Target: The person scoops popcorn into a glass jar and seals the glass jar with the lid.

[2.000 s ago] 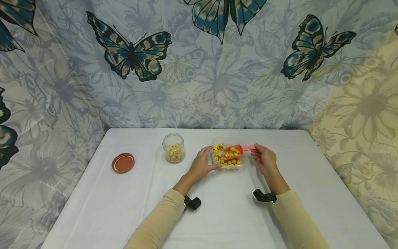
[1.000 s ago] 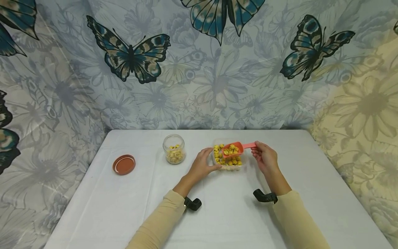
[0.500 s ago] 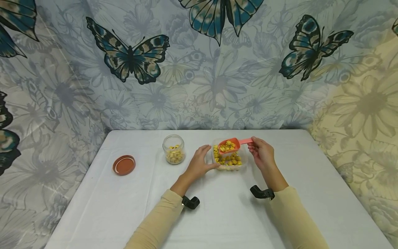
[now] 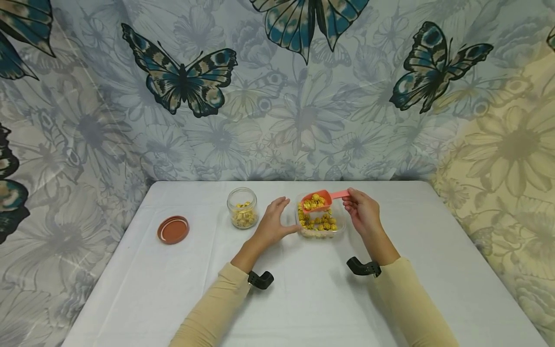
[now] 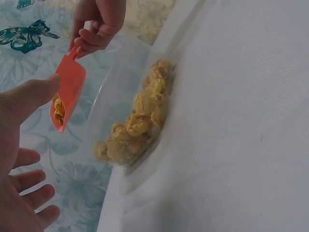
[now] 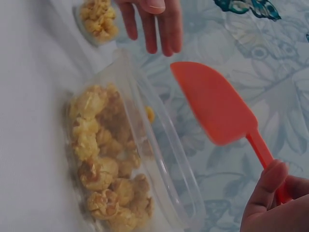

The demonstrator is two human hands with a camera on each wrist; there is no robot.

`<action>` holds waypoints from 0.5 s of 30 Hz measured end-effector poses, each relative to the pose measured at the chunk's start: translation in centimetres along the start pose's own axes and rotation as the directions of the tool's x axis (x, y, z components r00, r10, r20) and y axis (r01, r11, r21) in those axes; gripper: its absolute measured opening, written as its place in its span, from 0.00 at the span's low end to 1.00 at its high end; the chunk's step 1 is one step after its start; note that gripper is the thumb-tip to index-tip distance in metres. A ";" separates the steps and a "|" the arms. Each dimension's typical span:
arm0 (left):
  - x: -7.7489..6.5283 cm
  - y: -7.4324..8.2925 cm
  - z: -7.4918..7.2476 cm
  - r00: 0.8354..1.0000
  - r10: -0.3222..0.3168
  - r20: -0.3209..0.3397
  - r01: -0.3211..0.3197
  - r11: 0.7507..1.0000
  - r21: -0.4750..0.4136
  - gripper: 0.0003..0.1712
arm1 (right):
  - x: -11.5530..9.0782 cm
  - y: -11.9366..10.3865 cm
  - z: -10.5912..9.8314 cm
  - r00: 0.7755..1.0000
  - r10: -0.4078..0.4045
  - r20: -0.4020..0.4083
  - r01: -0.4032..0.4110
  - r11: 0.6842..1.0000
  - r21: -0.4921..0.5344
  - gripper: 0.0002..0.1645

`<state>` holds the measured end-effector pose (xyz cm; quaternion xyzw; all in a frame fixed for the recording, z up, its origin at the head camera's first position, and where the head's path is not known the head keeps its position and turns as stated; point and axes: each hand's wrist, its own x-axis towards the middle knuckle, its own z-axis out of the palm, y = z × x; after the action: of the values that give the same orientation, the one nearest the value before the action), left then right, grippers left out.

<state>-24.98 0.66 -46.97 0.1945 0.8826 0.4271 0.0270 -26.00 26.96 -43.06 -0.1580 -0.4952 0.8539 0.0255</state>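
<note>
Compared with two seconds ago, the right hand [image 4: 364, 211], pinching the red scoop [image 6: 217, 106] by its handle, has moved the load of popcorn [image 4: 314, 202] towards eleven o'clock above the clear tub [image 4: 340, 219]. The left hand [image 4: 270, 224], fingers apart, has withdrawn towards nine o'clock; its thumb seems just clear.

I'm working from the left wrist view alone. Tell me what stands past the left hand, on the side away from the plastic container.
Observer: A clear jar, partly filled with popcorn.
Operator: Find me a lid.
Observer: In the head view, a reddish-brown lid lies on the table, left of the jar.
Operator: Describe the load in the scoop that the right hand holds.
Observer: Popcorn pieces cover much of its bowl; your view shows only a few.
</note>
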 end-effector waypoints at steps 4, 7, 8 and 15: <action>0.0 0.2 -0.5 1.000 0.004 -0.021 -0.004 1.000 -0.019 0.48 | 0.0 -0.1 0.3 1.000 -0.005 0.012 0.005 1.000 -0.001 0.07; -0.1 0.3 -0.9 1.000 0.002 -0.031 -0.004 0.999 -0.035 0.48 | 0.0 -0.1 0.6 1.000 -0.004 0.019 0.004 1.000 0.007 0.07; -0.1 0.3 -1.0 0.999 0.001 -0.032 -0.003 0.999 -0.038 0.48 | 0.0 -0.1 0.7 1.000 -0.002 0.021 0.002 1.000 0.012 0.07; -0.3 0.5 -1.5 0.999 -0.006 -0.045 0.006 1.000 -0.002 0.49 | 0.0 -0.3 1.3 1.000 0.004 0.005 -0.004 1.000 0.018 0.06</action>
<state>-24.88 -0.26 -45.63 0.1821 0.8831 0.4323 0.0084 -26.40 25.96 -42.20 -0.1567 -0.4870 0.8589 0.0241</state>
